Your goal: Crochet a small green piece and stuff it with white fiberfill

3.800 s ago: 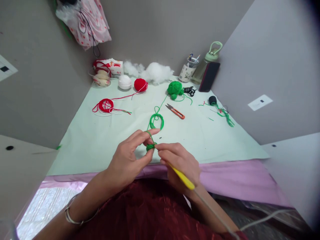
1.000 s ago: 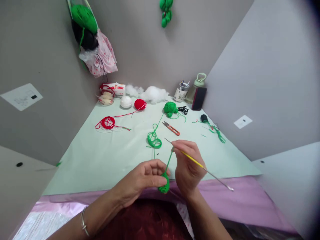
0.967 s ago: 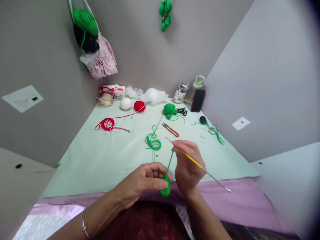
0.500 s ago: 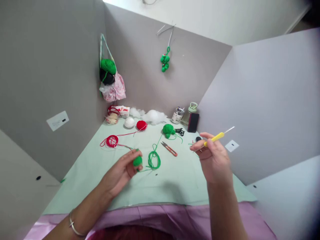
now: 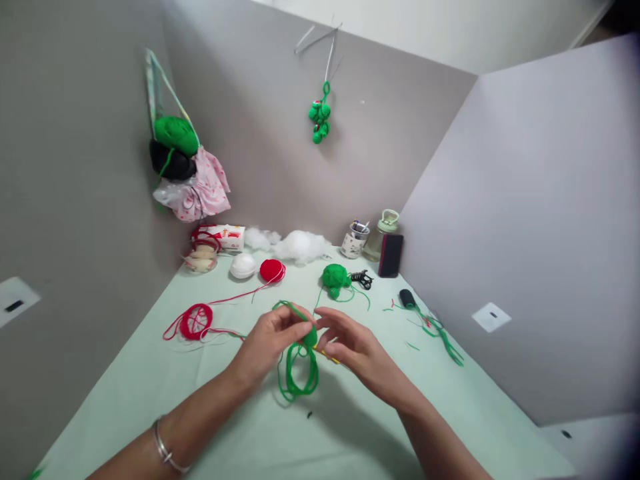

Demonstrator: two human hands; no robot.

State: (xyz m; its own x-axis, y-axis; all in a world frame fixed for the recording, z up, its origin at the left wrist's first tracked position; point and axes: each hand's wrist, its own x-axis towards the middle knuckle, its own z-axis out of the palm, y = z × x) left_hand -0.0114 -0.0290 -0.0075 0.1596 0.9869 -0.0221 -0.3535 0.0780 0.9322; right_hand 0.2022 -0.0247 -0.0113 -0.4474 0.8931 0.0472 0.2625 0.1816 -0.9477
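Note:
My left hand is closed around a small green crocheted piece, with a strand of green yarn running over its fingers. Close against that piece, my right hand pinches a yellow-handled crochet hook. The hook's tip is hidden at the green piece. Below both hands lies a loose coil of green yarn on the pale green tabletop. Farther back sits a green yarn ball, from which a strand runs towards the hands.
Red yarn coil, red ball and white ball lie at left. White stuffing, a pen cup, a bottle and a phone line the back. Yarn scraps lie right; green crocheted pieces hang behind.
My right hand has come left and down, bringing the crochet hook to the green piece. My left hand has moved slightly right. The view has shifted, and the orange snips are now hidden.

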